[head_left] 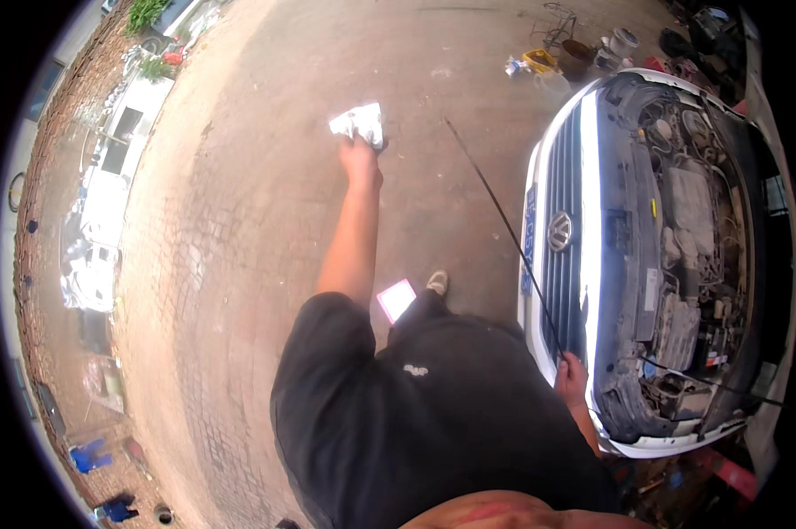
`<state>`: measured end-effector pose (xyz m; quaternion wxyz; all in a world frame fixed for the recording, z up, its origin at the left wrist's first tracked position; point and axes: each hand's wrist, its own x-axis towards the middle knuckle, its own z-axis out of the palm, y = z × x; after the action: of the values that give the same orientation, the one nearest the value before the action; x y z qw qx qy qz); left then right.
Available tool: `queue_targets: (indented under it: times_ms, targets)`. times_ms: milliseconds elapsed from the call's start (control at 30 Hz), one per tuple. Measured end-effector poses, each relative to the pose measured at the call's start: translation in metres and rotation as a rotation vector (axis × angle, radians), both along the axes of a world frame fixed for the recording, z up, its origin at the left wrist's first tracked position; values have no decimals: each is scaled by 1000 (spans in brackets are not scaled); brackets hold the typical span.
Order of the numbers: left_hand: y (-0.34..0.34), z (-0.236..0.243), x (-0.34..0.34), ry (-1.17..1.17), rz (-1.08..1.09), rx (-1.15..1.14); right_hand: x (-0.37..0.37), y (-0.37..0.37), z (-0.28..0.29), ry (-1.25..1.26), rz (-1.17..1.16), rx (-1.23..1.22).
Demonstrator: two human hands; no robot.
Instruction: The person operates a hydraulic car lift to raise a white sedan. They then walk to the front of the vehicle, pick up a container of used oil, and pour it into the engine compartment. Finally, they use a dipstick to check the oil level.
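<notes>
My left hand (360,161) is stretched out far ahead above the ground, its fingers closed on a crumpled white cloth or paper wipe (368,122). Low on the right, beside the car's grille, my right hand (572,379) is closed on one end of a long, thin, dark rod that looks like a dipstick (501,212). It slants up and left from my fingers, its far tip over the pavement. A white car (589,220) stands at my right with its hood raised, and the engine bay (689,220) lies open.
A pink-edged white sheet (397,301) lies on the paved ground near my shoe (437,282). Buckets (577,57) and a yellow container (539,61) stand beyond the car's front. Along the left runs a brick wall (49,132) with white, cluttered objects (93,256) before it.
</notes>
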<state>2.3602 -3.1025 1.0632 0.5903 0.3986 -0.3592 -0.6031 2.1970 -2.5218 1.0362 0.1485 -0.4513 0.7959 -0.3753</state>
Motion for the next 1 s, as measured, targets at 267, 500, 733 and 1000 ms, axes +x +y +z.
queue_targets:
  times_ms: [267,500,733,1000]
  targets:
    - [40,-24,-168,-81,-829,104,11,-119,9,-672,-318,-162]
    - [5,10,-247,356,-1129,338,-50,-193,-22,-712,-341,-47]
    - [-56,54,-298,327,-1146,205,-107,-258,-14,-687,-373,6]
    - [-107,58,-365,290,-1280,222,-132,-313,-4,-495,-500,30]
